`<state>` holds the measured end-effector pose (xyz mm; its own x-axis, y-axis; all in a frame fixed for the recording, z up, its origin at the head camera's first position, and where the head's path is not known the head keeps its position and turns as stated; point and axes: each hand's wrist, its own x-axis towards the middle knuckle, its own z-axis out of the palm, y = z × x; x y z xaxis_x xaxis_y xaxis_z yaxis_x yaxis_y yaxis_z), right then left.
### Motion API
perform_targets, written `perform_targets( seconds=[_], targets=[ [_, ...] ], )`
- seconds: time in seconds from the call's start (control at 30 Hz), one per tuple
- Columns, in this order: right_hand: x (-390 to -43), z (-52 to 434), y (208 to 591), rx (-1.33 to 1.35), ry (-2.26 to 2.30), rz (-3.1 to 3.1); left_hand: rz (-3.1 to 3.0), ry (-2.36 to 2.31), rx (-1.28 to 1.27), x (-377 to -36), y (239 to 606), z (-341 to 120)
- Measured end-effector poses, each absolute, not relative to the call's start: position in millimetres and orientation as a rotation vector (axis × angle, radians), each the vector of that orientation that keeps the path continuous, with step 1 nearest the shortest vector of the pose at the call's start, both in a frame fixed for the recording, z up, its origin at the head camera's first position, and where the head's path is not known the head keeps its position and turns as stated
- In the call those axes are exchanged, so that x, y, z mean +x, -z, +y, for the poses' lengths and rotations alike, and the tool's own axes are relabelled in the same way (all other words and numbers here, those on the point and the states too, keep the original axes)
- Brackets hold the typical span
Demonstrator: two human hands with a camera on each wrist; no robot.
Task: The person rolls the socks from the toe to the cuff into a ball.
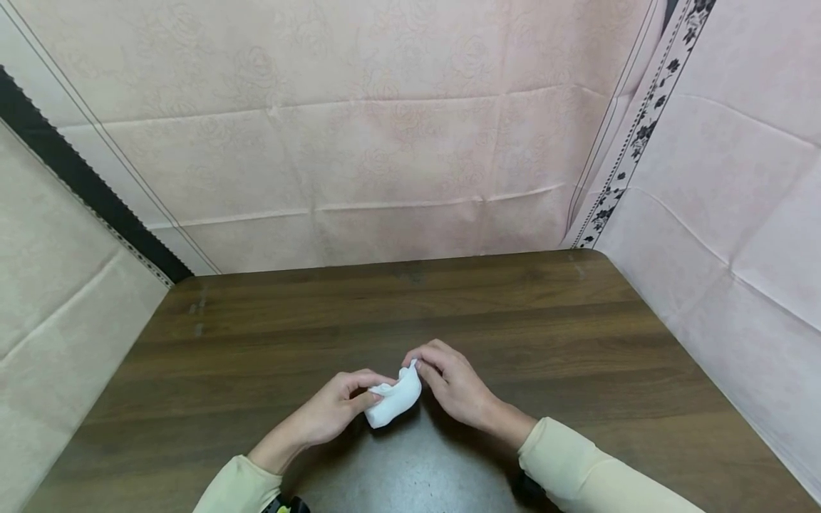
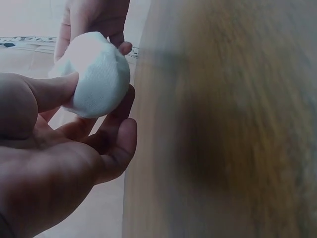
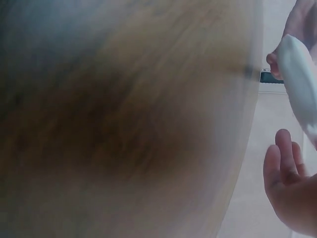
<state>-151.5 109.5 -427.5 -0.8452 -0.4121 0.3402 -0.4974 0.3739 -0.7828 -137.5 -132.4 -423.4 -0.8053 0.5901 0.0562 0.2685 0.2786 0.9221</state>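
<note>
A small white cloth bundle (image 1: 395, 402), rounded and soft-looking, is held between both hands above the table; whether it is a rolled sock cannot be made out. My left hand (image 1: 330, 410) pinches its left end, thumb on the near side. At its upper right end, my right hand (image 1: 457, 383) pinches a thin tip of the fabric between thumb and fingers. In the left wrist view the cloth bundle (image 2: 101, 82) shows a smooth bulging end with the left thumb pressed against it. The right wrist view catches the cloth bundle (image 3: 297, 82) lengthwise, cut off by the frame edge.
Below the hands lies a dark brown wood-grain table (image 1: 256, 356) with rounded far corners. Pale patterned cloth hangs (image 1: 385, 142) behind it and on both sides. Pale yellow sleeves (image 1: 571, 456) cover the forearms, and a dark band (image 1: 285, 504) shows at the left wrist.
</note>
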Motion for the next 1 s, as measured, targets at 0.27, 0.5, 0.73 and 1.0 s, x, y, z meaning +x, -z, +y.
perform_targets(
  seconds=[0.27, 0.5, 0.73, 1.0],
  targets=[
    [-154.6, 113.3, 425.3, 0.922, -1.711, -2.665, 2.336, -1.462, 0.765, -137.2, 423.5, -134.2],
    [-159.0, 117.8, 422.9, 1.016, -1.849, -2.718, 2.354, -1.507, 0.735, -137.0, 425.4, -133.6],
    [-159.2, 122.5, 418.6, 1.123, -1.864, -2.734, 2.348, -1.693, 0.625, -137.7, 427.2, -134.0],
    [-157.5, 126.6, 417.9, 1.377, -1.776, -2.748, 2.368, -1.794, 0.604, -143.2, 433.4, -136.6]
  ],
)
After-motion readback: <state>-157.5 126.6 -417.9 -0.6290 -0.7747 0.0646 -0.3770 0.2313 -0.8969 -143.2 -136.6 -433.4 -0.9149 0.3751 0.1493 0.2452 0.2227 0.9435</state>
